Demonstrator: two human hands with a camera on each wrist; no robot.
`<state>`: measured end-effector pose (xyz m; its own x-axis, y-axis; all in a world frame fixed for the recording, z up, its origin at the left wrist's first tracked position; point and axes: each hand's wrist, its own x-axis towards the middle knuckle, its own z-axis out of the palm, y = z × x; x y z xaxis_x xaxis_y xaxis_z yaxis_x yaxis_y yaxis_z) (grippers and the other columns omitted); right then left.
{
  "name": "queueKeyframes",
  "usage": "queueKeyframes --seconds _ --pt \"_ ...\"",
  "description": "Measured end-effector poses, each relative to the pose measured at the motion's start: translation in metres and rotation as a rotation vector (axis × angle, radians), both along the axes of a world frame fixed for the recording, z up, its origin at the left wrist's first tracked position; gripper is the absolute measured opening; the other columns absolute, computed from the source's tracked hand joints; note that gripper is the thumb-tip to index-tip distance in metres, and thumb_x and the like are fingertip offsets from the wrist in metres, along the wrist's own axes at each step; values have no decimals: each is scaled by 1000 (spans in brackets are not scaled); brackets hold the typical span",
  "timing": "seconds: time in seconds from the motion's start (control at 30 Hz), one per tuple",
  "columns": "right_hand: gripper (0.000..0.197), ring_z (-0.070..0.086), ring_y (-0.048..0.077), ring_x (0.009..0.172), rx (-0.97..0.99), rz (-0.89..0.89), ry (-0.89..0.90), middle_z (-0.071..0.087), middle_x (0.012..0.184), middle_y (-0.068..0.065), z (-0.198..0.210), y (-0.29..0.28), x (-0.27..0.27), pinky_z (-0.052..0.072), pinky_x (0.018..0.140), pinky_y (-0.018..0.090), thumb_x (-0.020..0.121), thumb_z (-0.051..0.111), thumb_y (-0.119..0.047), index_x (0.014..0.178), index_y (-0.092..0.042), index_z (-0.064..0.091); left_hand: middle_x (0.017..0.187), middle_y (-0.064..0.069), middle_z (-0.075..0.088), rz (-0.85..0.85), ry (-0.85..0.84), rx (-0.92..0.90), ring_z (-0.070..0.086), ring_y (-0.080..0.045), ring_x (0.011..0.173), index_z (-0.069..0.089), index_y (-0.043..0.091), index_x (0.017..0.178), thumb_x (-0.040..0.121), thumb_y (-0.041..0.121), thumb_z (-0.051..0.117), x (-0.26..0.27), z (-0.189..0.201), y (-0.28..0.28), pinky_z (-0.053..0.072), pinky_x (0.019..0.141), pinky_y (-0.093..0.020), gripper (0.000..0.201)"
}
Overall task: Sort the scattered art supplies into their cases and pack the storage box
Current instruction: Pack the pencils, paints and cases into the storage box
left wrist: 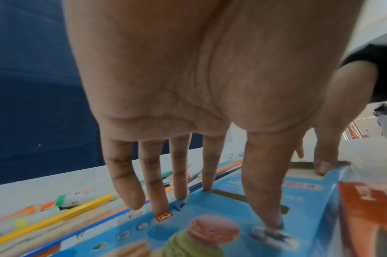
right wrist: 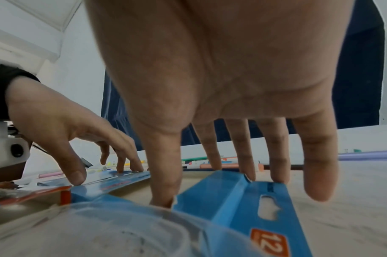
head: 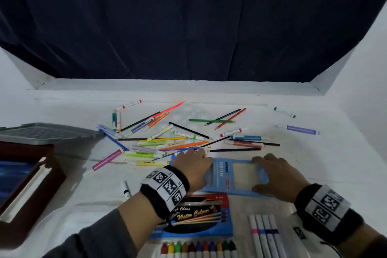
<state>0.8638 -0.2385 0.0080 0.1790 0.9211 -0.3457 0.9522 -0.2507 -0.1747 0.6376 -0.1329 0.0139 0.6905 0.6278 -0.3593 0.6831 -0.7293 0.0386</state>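
Observation:
A flat blue pencil case (head: 234,176) marked "NEON" lies on the white table in front of me. My left hand (head: 194,165) holds its left end, fingertips on the far edge and thumb on the near part (left wrist: 240,207). My right hand (head: 263,174) spans the right end, its thumb at the near edge and fingers over the far edge (right wrist: 205,189). The case (right wrist: 232,200) is partly lifted at that end. Beyond the case lie several scattered pencils, markers and pens (head: 178,132).
A maroon storage box (head: 31,184) and a grey lid (head: 46,132) sit at the left. Near me are a water colour box (head: 201,216), a row of crayons (head: 199,247) and white markers (head: 266,232). A clear palette (head: 194,113) lies among the pens.

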Motion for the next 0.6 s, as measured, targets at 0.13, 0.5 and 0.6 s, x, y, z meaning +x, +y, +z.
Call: queueKeyframes --seconds 0.13,0.5,0.6 --pt "90 43 24 117 23 -3 20 43 132 0 -4 4 5 40 99 32 73 76 -56 146 -27 32 132 -4 44 1 -29 -8 42 -28 122 41 28 142 85 42 72 6 -5 9 43 99 -47 66" --pt "78 43 26 116 138 -14 65 44 131 2 1 0 10 38 94 28 78 73 -29 146 -23 35 114 6 50 11 -195 41 42 -18 111 52 31 114 77 54 75 21 -1 15 35 95 -40 50" --pt "77 41 31 121 265 -80 148 36 139 7 1 -3 14 38 99 31 78 64 -13 148 -20 33 99 10 52 68 -380 -42 51 -15 94 51 32 96 83 44 72 20 14 11 41 77 -32 28"
